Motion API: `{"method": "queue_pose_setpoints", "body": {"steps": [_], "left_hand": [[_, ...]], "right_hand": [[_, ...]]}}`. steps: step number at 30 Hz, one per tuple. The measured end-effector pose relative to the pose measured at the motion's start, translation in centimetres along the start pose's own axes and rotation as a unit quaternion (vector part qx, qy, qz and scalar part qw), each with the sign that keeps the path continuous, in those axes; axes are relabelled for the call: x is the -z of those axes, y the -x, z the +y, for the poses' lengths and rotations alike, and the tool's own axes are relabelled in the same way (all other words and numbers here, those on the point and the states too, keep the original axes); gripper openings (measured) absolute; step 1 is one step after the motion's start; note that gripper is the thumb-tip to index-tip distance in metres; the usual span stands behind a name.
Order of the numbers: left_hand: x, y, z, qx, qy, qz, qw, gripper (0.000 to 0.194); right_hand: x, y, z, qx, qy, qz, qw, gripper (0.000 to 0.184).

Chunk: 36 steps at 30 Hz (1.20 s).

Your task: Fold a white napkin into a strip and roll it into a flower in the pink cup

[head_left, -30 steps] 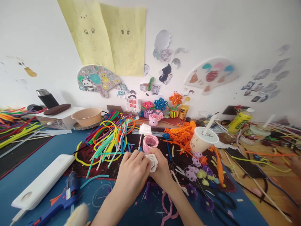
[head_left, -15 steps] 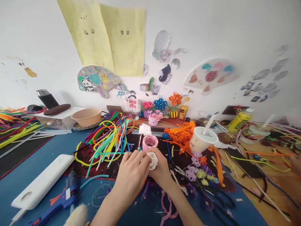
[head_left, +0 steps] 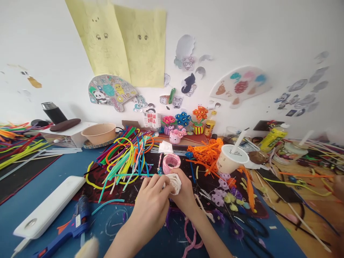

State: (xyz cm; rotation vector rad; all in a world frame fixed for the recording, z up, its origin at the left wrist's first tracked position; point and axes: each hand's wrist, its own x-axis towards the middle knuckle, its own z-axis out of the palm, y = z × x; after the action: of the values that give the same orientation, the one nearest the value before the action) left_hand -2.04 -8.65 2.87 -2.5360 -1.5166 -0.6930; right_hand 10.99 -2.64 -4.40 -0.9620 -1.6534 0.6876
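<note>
A white spiral coil, rolled like a rose [head_left: 175, 183], sits between my two hands, its wound face turned toward me. My left hand [head_left: 153, 197] is closed, with its fingertips pressed on the coil's left side. From behind and the right, my right hand [head_left: 185, 195] wraps around it, most of its fingers hidden. Just beyond them stands a small pink pot [head_left: 171, 163] with an open top. A white folded paper [head_left: 166, 147] lies behind the pot.
A blue glue gun [head_left: 71, 225] and a white power-strip-like box [head_left: 49, 207] lie at left. Bundled chenille stems [head_left: 129, 154] spread beyond. At right are a lidded cup [head_left: 231, 160], purple flowers [head_left: 219, 197] and black scissors [head_left: 252, 229]. Another person's hand [head_left: 338, 190] shows at the right edge.
My left fingers have shifted slightly down and left on the white coil. More of the coil shows now, and its face has turned a little.
</note>
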Motion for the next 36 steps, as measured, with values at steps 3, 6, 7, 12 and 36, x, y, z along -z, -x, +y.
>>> {"method": "queue_pose_setpoints", "body": {"steps": [3,6,7,12,36], "left_hand": [[-0.2,0.3,0.4,-0.012,-0.049,0.024,0.998,0.021],[-0.7,0.6,1.0,-0.016,-0.095,0.039,0.995,0.018],[-0.8,0.7,1.2,-0.014,-0.102,0.043,0.994,0.019],[-1.4,1.3,2.2,0.041,-0.150,0.067,0.986,0.031],[0.5,-0.1,-1.3,-0.008,-0.020,-0.051,0.998,0.007]], "right_hand": [[0.0,0.0,-0.2,0.000,0.006,0.003,1.000,0.021],[0.2,0.0,-0.5,0.001,0.007,0.000,1.000,0.018],[0.2,0.0,-0.5,0.002,0.007,-0.001,1.000,0.018],[0.3,0.0,-0.6,0.003,0.009,0.019,1.000,0.021],[1.9,-0.5,-0.4,-0.041,-0.182,-0.182,0.965,0.063]]}}
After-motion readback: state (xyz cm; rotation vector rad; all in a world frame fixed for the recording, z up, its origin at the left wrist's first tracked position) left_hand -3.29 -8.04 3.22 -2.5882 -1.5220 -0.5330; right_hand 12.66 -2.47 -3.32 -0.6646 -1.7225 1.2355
